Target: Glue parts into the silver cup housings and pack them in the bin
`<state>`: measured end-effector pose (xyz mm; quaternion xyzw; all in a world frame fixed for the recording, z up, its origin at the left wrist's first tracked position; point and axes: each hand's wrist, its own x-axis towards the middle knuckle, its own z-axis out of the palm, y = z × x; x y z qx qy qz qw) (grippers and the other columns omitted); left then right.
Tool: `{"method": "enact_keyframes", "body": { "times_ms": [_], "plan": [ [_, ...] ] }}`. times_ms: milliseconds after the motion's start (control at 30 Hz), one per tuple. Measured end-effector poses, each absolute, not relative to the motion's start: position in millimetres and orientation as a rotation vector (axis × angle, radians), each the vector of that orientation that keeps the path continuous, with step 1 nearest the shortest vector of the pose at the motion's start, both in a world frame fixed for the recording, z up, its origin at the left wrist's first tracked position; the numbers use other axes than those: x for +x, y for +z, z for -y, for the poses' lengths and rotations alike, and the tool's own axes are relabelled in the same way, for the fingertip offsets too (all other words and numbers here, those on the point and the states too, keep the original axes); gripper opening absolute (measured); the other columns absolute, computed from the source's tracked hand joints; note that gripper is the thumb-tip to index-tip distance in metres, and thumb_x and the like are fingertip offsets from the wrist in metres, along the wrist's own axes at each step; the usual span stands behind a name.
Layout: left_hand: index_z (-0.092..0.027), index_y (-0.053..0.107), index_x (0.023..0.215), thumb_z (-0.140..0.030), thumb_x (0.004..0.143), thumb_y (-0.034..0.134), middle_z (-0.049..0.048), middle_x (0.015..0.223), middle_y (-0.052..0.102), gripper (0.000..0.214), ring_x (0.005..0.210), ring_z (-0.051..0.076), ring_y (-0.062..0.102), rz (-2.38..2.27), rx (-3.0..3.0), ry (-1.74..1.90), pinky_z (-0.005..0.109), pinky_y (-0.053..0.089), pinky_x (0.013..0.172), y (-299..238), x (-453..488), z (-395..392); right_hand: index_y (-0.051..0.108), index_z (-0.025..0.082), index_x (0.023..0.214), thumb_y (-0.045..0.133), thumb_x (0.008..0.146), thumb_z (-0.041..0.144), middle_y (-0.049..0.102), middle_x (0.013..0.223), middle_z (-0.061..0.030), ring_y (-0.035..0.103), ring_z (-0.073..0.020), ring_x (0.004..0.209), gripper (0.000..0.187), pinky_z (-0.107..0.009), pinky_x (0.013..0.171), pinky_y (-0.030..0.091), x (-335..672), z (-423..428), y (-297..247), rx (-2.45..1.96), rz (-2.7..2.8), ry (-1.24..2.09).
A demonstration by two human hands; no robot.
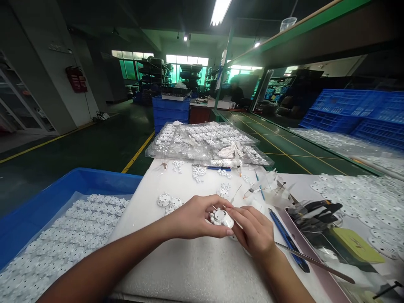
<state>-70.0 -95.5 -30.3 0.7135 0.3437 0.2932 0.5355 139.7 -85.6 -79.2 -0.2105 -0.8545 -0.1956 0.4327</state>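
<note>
My left hand (pixel 197 216) is closed on a small white plastic part (pixel 220 216), round and turtle-like with knobs at its edge, gripped between thumb and fingers. Against its right side press the fingertips of my right hand (pixel 252 227), which is also closed. A thin flat metal tool (pixel 315 263) sticks out from under the right hand toward the lower right; the grip on it is hidden. Similar white round parts (pixel 169 202) lie on the white foam pad (pixel 189 269) left of my hands, and another white disc (pixel 223 192) lies just beyond them.
Small white pieces (pixel 198 172) lie in piles behind my hands. Filled clear trays (pixel 208 139) stand at the back. A blue crate (pixel 104 174) of white parts is at left. On the right are a blue cutter (pixel 288 240), a pink-edged box (pixel 304 252) and a yellow sponge (pixel 358 244).
</note>
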Motion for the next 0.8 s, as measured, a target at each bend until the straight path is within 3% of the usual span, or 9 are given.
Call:
{"method": "enact_keyframes", "body": {
  "times_ms": [100,300,567,800],
  "plan": [
    [-0.023,0.063,0.113,-0.039,0.072,0.072,0.0041,0.113,0.061,0.044,0.099,0.021,0.055,-0.918,1.787,0.830,0.027,0.042,0.084,-16,-86,89,0.051,0.016,0.117,0.061,0.080,0.008,0.067,0.087,-0.0085,0.063,-0.0180,0.077,0.039,-0.030,0.064,0.054,138,85,-78,-0.554,2.092,-0.431],
    [-0.024,0.063,0.110,-0.049,0.075,0.066,0.0046,0.111,0.063,0.043,0.077,0.019,0.057,-1.468,1.933,0.950,0.027,0.043,0.066,-17,-133,51,0.055,0.019,0.112,0.058,0.079,0.006,0.066,0.083,-0.0056,0.064,-0.0167,0.075,0.035,-0.031,0.066,0.055,142,84,-77,-0.577,2.059,-0.416],
    [-0.016,0.062,0.105,-0.033,0.076,0.062,0.0124,0.112,0.063,0.033,0.102,0.031,0.056,-1.877,2.038,0.650,0.037,0.043,0.086,-72,-175,4,0.055,0.016,0.111,0.057,0.078,0.004,0.065,0.084,-0.0079,0.063,-0.0179,0.075,0.035,-0.032,0.064,0.055,144,83,-79,-0.566,2.101,-0.464],
    [-0.017,0.057,0.117,-0.027,0.077,0.059,0.0118,0.123,0.057,0.041,0.109,0.027,0.055,-1.860,2.074,0.461,0.032,0.042,0.094,-77,-184,2,0.056,0.017,0.111,0.056,0.078,0.004,0.066,0.083,-0.0080,0.063,-0.0181,0.073,0.035,-0.032,0.062,0.054,142,86,-79,-0.556,2.126,-0.479]
  ]
}}
